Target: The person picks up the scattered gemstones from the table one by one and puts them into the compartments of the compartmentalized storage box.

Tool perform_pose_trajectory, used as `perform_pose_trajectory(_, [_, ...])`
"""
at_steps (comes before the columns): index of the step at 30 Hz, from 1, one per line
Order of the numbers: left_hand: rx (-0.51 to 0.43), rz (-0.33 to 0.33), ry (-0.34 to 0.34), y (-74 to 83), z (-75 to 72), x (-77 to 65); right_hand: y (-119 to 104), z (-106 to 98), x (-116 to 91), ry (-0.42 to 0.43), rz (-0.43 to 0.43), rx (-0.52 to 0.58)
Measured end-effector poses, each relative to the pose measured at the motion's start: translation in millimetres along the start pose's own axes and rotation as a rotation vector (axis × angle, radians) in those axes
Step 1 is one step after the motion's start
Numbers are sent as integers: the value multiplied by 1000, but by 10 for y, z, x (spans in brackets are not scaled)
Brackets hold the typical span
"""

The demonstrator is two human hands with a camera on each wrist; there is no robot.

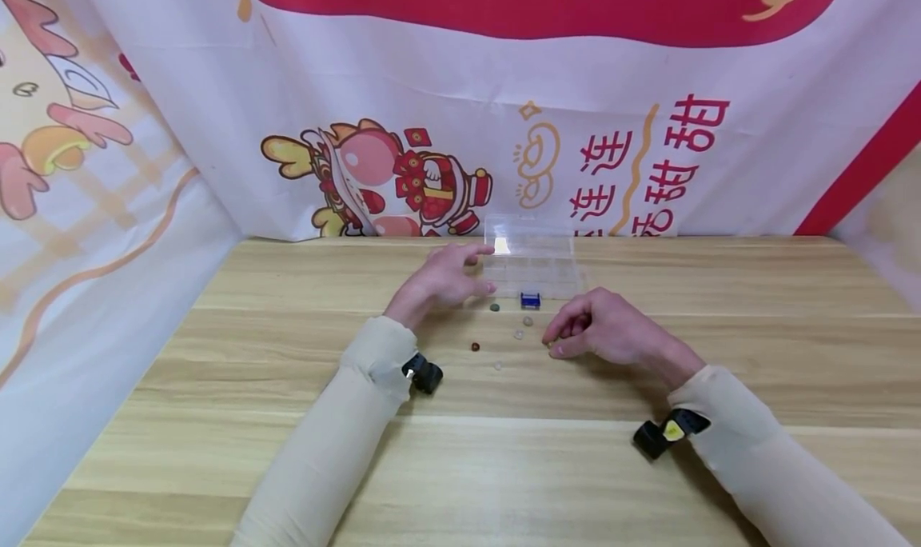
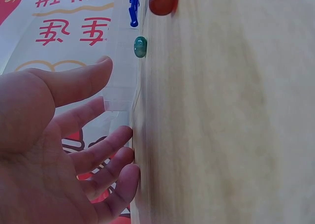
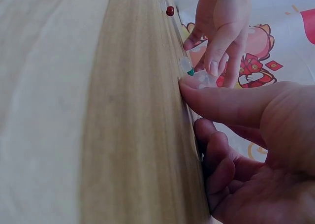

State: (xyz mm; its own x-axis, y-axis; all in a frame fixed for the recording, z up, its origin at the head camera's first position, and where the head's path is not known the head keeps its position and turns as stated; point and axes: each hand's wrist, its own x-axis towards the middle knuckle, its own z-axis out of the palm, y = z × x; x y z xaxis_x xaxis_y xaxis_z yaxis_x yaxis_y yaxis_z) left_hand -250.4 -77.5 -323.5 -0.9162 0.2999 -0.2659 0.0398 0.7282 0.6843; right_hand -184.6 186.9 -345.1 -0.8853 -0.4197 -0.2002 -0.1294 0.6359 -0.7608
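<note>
A clear plastic compartment box (image 1: 536, 273) lies near the table's back edge with its lid raised. My left hand (image 1: 449, 275) is at the box's left end, thumb and fingers spread apart; whether it touches the box I cannot tell. With thumb and fingertips my right hand (image 1: 604, 327) pinches a small yellowish bead (image 1: 550, 343), mostly hidden, low over the table. Between the hands lie a green bead (image 2: 140, 47), a red-brown bead (image 2: 162, 0) and several clear beads (image 1: 528, 321). A small blue object (image 1: 530, 300) stands at the box's front side.
The wooden table (image 1: 460, 475) runs to a printed cloth (image 1: 403, 75) hanging behind it. Another printed cloth (image 1: 108, 235) hangs at the left. Each wrist carries a small black camera (image 1: 424, 373).
</note>
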Motion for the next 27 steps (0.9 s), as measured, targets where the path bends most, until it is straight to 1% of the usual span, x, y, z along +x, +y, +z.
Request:
perform_pose_trajectory(9, [-8, -7, -8, 1, 0, -11, 5, -17, -6, 1, 4, 12])
perform_pose_trajectory(18, [-7, -21, -1, 16, 1, -23, 10, -31, 7, 13, -31, 46])
perform_pose_trajectory(27, [-2, -23, -4, 12, -8, -5, 1, -37, 8, 21, -4, 65])
